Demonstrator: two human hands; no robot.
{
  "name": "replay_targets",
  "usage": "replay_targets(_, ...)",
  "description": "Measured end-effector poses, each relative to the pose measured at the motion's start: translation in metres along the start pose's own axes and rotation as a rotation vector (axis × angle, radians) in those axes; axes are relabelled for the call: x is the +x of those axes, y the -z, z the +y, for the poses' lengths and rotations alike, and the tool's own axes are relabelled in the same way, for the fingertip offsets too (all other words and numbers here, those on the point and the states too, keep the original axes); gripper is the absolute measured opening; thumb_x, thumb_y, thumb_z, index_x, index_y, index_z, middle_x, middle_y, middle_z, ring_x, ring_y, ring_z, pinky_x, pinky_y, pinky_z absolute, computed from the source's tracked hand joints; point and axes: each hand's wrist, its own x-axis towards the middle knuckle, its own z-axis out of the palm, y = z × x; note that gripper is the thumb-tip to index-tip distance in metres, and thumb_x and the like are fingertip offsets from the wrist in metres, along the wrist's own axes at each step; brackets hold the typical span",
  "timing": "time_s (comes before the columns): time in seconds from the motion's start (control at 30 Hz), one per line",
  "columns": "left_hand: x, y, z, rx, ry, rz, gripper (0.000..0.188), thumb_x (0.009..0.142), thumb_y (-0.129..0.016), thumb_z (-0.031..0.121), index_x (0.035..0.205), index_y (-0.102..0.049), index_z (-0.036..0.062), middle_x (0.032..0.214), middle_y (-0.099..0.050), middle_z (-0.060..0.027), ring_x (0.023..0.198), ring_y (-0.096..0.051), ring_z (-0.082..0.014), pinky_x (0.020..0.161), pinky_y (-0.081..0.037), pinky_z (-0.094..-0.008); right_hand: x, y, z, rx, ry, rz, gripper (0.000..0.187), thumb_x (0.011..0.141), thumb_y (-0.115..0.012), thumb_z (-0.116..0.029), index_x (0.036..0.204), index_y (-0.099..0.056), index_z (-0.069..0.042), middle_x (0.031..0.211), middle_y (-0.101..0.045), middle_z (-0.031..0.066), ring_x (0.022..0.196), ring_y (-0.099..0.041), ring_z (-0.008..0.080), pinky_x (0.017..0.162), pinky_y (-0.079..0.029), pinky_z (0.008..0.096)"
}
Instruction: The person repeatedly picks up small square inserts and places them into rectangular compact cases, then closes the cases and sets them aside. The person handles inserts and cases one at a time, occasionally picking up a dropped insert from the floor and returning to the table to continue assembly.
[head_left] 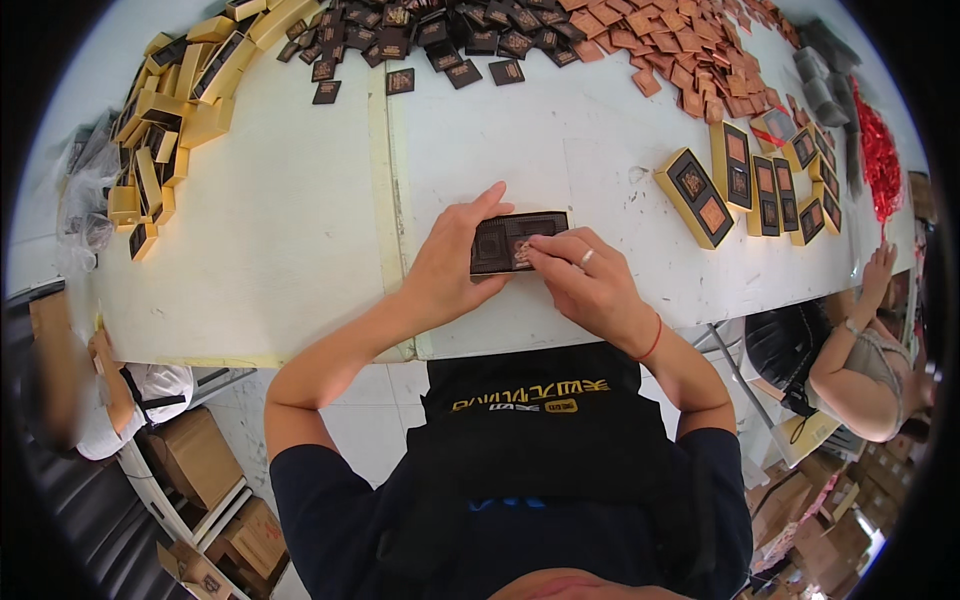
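A rectangular box with a dark moulded tray [491, 241] lies in front of me on the white table. My left hand [446, 250] grips its left end, fingers along the far side and thumb at the near side. My right hand [590, 278], with a ring and a red wrist cord, is over the box's right half. Its fingertips pinch a small dark square packet [521, 252] with pale printing, set at the tray's right compartment. The right fingers cover part of the packet, so how deep it sits cannot be told.
Dark square packets [463, 73] and copper square packets [690, 60] are heaped at the far side. Gold boxes [205, 120] pile up at the far left. Filled gold boxes [695, 197] stand at the right. Other people's arms [860, 330] show at both sides.
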Motion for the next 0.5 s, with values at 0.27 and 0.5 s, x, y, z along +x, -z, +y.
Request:
replay_targets(0.27,0.000,0.000,0.002,0.042,-0.019,0.018,0.096,0.072,-0.084,0.003,0.151,-0.030,0.0097,0.133,-0.057,-0.0117,0.120,-0.052,-0.0326,0.101,-0.045,-0.0425,-0.013,0.022,-0.006,-0.212,-0.056,-0.147,0.046,0.067,-0.070,-0.002,0.113,-0.069,-0.003,0.123,-0.063,0.0072,0.103,-0.061,0.0266,0.084,-0.049,0.0382)
replay_targets(0.5,0.001,-0.003,0.008,0.512,-0.354,0.031,0.044,0.078,-0.075,0.005,0.121,-0.068,0.0089,0.134,-0.061,-0.0071,0.122,-0.055,-0.0283,0.103,-0.045,-0.0443,-0.002,0.024,0.009,-0.086,-0.037,-0.108,0.036,0.071,-0.072,-0.004,0.107,-0.070,-0.007,0.113,-0.067,0.0052,0.099,-0.061,0.0269,0.085,-0.048,0.0399)
